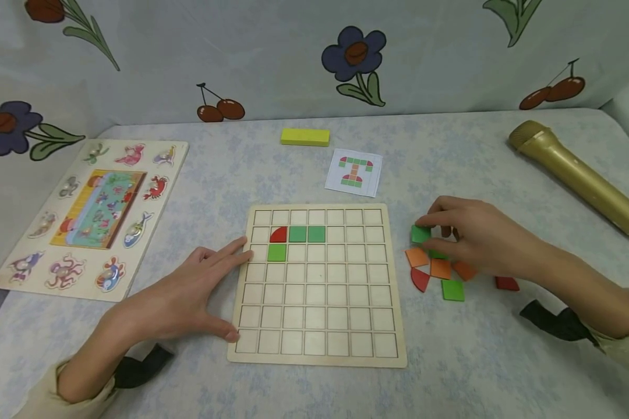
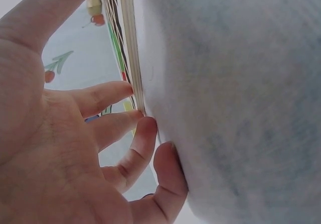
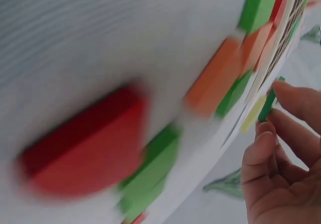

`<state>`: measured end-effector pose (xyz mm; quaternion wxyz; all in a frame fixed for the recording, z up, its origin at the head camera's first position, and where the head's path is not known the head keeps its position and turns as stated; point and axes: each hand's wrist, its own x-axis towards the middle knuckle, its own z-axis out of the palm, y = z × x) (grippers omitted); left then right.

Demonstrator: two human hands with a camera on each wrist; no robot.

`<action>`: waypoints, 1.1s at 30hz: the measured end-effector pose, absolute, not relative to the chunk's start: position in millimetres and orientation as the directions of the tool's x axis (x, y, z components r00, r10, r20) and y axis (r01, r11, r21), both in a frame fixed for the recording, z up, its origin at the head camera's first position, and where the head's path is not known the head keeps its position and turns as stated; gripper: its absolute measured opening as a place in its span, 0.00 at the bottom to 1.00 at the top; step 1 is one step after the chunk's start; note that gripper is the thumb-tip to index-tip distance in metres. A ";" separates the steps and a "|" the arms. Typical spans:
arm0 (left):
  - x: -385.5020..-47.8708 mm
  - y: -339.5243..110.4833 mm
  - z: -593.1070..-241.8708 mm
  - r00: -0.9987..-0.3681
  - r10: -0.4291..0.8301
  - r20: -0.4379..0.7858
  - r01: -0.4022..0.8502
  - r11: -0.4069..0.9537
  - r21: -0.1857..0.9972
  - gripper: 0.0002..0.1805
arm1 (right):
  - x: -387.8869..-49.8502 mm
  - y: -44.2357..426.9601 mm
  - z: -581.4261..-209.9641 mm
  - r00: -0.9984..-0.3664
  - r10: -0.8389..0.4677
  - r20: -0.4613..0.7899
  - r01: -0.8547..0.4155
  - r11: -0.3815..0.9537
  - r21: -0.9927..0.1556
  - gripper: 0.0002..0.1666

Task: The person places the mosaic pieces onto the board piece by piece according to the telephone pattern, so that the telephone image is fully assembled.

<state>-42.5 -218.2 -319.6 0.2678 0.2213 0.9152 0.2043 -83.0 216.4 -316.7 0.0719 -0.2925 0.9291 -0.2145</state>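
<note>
A wooden grid board lies flat in front of me. Its upper left squares hold a red quarter-circle tile, two green tiles side by side, and another green tile below the red one. My left hand touches the board's left edge with spread fingers and thumb. To the right of the board, my right hand pinches a green square tile between thumb and fingers, above a loose group of tiles. In that group are orange tiles, a red quarter-circle and a green square.
A pattern card lies behind the board, near a yellow block. A picture puzzle board is at the left. At the far right lies a gold microphone. One red tile sits below the right wrist.
</note>
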 end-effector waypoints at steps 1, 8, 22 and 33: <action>-42.5 -218.2 -319.7 -0.758 0.515 -0.400 0.295 0.818 0.493 0.64 | -84.1 209.9 -315.8 -0.816 -0.578 -0.020 -0.508 0.734 -0.451 0.18; -41.9 -219.1 -317.5 -0.760 0.512 -0.401 0.295 0.821 0.489 0.63 | -93.0 158.4 -309.5 -0.791 -0.606 -0.088 -0.499 0.722 -0.479 0.19; -43.7 -217.1 -318.1 -0.753 0.515 -0.409 0.298 0.822 0.486 0.64 | -111.4 103.7 -319.9 -0.710 -0.703 -0.024 -0.613 0.635 -0.470 0.09; -43.4 -216.2 -317.7 -0.754 0.511 -0.412 0.299 0.826 0.478 0.64 | -112.5 100.2 -323.9 -0.713 -0.700 -0.024 -0.604 0.632 -0.486 0.09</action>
